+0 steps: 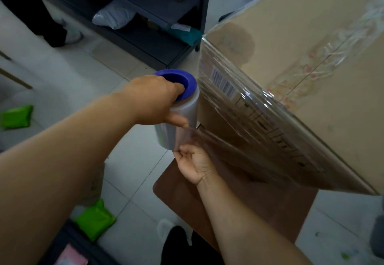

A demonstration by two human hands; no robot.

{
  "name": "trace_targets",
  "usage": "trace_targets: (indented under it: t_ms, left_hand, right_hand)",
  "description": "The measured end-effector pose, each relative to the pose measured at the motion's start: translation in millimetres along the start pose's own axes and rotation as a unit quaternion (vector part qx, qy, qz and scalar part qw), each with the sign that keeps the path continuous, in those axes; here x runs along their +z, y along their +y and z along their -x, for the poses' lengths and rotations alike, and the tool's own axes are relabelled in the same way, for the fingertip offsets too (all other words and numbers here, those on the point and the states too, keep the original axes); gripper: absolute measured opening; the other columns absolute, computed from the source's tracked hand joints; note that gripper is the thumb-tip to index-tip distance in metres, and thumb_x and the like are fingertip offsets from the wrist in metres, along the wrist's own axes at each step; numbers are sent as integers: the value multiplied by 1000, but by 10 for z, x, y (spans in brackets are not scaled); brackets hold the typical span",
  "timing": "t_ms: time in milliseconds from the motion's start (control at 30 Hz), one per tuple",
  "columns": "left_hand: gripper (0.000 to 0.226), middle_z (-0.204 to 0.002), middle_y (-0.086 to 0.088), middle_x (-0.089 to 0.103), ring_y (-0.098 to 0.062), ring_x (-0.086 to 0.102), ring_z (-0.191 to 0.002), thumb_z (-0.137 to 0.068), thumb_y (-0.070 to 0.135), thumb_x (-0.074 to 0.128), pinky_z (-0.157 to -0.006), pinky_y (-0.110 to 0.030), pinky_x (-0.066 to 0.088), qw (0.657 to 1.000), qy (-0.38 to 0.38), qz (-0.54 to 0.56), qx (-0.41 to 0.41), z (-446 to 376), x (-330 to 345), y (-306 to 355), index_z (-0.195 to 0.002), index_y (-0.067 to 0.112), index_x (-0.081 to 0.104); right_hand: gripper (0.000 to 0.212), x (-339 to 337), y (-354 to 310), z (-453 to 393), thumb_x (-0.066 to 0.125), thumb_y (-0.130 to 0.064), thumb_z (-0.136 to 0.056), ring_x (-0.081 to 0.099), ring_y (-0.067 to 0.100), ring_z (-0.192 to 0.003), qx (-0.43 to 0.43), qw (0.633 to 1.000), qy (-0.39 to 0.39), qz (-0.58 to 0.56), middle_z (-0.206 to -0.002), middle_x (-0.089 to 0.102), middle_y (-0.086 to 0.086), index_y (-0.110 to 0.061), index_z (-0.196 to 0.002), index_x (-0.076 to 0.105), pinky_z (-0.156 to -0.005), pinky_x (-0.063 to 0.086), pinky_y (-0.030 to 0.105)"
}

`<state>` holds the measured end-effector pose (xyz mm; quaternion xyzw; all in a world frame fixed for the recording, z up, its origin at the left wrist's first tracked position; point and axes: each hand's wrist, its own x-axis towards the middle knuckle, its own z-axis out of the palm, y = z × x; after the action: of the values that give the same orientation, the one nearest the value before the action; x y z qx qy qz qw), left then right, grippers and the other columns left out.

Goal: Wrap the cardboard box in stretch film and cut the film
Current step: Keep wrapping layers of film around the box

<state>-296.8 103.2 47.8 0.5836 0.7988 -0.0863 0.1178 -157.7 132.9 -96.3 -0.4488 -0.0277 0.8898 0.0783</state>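
A large cardboard box [307,61] stands on a brown table [259,208] at the right, its near side covered in clear stretch film [239,123]. The film roll [182,117] with a blue end cap [178,81] stands upright just left of the box's corner. My left hand [153,100] grips the roll at the top, fingers in the blue cap and thumb on the roll's side. My right hand [193,165] is below the roll and pinches the lower edge of the film stretched between roll and box.
A dark metal shelf [145,15] with boxes and a grey bag stands behind. Green packets [16,117] [94,221] lie on the tiled floor at the left. A dark bin [68,246] sits at the bottom left. Someone's legs and shoe [62,34] stand at the upper left.
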Motion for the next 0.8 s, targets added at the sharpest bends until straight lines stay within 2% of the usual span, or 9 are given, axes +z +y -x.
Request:
trace_targets:
  t_ms: [100,167,267,400,467,533,600,800]
  left_hand:
    - [69,-76,3,54,-14,54,-68,-65,77,43,-70,-29,49,1000,-4,0,27,-96,-16,-113,-99,18,53]
    - [69,-70,5,49,-13,51,-64,-61,78,36,-68,-27,47,999,-7,-12,49,-151,-23,-177,-94,19,51]
    - [62,-67,7,44,-11,48,-62,-66,76,41,-64,-25,40,996,-17,-25,79,-197,-14,-245,-91,20,49]
    - [56,-67,8,41,-13,47,-65,-71,74,45,-62,-25,33,994,-10,-40,106,-211,-36,-357,-91,22,46]
    - [56,-68,6,43,-14,47,-64,-72,74,47,-61,-26,33,992,-6,-51,118,-216,-67,-417,-92,21,47]
    - [56,-70,4,46,-16,47,-65,-72,74,48,-61,-27,36,991,-2,-63,119,-227,-99,-477,-91,21,47]
    - [56,-70,4,46,-16,48,-65,-72,74,49,-62,-28,38,991,-7,-71,115,-240,-129,-537,-89,21,46]
    - [51,-66,7,42,-9,41,-59,-73,70,52,-60,-25,32,991,-34,-78,99,-308,-228,-654,-88,22,43]
  right_hand:
    - [52,73,1,-74,31,20,-86,59,12,-70,-9,1000,1,-12,-58,67,3,-6,-58,65,-115,29,33]
    - [43,113,22,-118,30,21,-85,60,14,-77,-21,999,-3,-30,-62,69,4,-6,-73,60,-114,30,34]
    - [41,188,54,-168,29,22,-84,59,16,-88,-43,998,-7,-51,-70,72,4,-6,-84,58,-113,31,33]
    - [42,272,157,-243,30,22,-82,60,14,-89,-75,995,-5,-68,-73,71,3,-8,-85,58,-115,29,32]
    - [42,343,222,-278,30,22,-81,61,12,-83,-88,993,-10,-80,-73,68,2,-11,-85,56,-114,31,31]
    - [45,418,258,-288,27,22,-81,66,9,-68,-99,992,-16,-80,-67,68,0,-13,-86,56,-100,41,26]
    - [47,485,267,-291,26,22,-82,69,7,-61,-107,991,-27,-74,-65,71,-1,-13,-88,57,-90,42,24]
    - [47,625,226,-355,26,23,-82,66,4,-55,-104,992,-36,-68,-60,68,-3,-13,-87,56,-86,40,22]
